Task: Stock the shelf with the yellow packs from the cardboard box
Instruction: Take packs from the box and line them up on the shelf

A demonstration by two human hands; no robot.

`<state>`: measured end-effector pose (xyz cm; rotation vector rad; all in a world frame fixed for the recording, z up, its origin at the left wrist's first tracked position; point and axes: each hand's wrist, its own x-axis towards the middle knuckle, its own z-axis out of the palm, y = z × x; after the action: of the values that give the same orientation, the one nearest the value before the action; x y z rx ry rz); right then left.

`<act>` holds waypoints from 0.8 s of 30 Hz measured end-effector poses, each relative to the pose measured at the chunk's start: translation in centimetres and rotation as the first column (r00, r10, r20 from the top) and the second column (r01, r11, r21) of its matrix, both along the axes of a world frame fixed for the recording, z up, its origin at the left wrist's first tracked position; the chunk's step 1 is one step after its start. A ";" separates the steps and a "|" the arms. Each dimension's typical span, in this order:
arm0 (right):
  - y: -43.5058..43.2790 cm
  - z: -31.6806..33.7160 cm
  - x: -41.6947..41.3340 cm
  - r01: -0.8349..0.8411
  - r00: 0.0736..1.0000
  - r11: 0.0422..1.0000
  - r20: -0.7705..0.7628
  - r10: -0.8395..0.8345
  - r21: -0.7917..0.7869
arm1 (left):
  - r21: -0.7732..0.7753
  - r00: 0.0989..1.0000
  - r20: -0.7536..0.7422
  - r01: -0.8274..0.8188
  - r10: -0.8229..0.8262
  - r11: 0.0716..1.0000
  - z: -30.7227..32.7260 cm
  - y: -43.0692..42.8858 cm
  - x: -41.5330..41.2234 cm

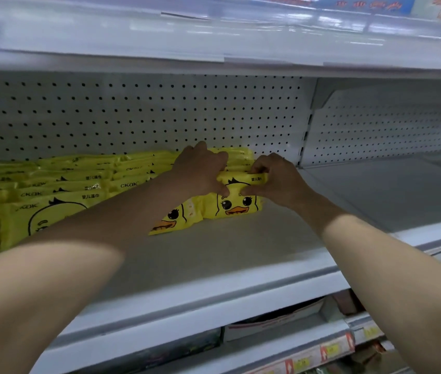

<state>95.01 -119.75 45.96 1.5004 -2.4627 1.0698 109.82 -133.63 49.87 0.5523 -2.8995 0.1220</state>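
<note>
Pinching yellow pack [236,205] top edge | left hand [200,171], right hand [276,182] fingers [258,168] curled on it | standing on shelf [241,252]

Shop shelving, white metal, glare up top.
White pegboard back panel [133,112] behind grey shelf [227,255]; upper shelf [214,47] overhead w/ bright reflections on front. Slotted upright [306,136] at R splits off next bay [389,184], also pegboard-backed. Below: red/yellow price tags [332,349], blurry.

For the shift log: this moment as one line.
left hand: holds yellow pack | right hand: holds same pack | pack on shelf, beside stacked packs
</note>
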 end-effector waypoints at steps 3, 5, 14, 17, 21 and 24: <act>0.2 -0.3 0.4 0.053 0.998 0.998 -0.019 -0.053 0.015 | -0.077 1.000 -0.009 0.022 -0.023 0.997 -0.3 -0.3 -0.4; 0.5 -0.4 0.7 0.078 0.997 0.997 -0.023 -0.077 0.020 | -0.099 0.999 -0.026 0.021 -0.024 0.995 -0.6 -0.3 -0.6; 2.4 1.9 2.5 0.143 0.985 0.986 -0.113 -0.133 0.081 | -0.066 0.984 -0.161 -0.093 0.081 0.994 0.2 2.1 2.8; 3.2 3.5 3.7 0.115 0.984 0.979 -0.154 -0.089 0.168 | -0.010 0.972 -0.181 -0.151 0.147 0.988 1.1 2.8 5.5; 4.4 5.2 7.2 0.071 0.979 0.959 -0.204 -0.014 0.276 | 0.114 0.950 -0.183 -0.234 0.252 0.966 1.7 4.5 9.9; 5.7 5.5 10.8 0.058 0.972 0.932 -0.232 0.029 0.358 | 0.171 0.923 -0.132 -0.339 0.363 0.925 1.8 6.9 13.4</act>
<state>105.82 -114.09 51.45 1.5843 -2.5896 0.4117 123.18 -126.74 51.63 1.0557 -2.6361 -0.0830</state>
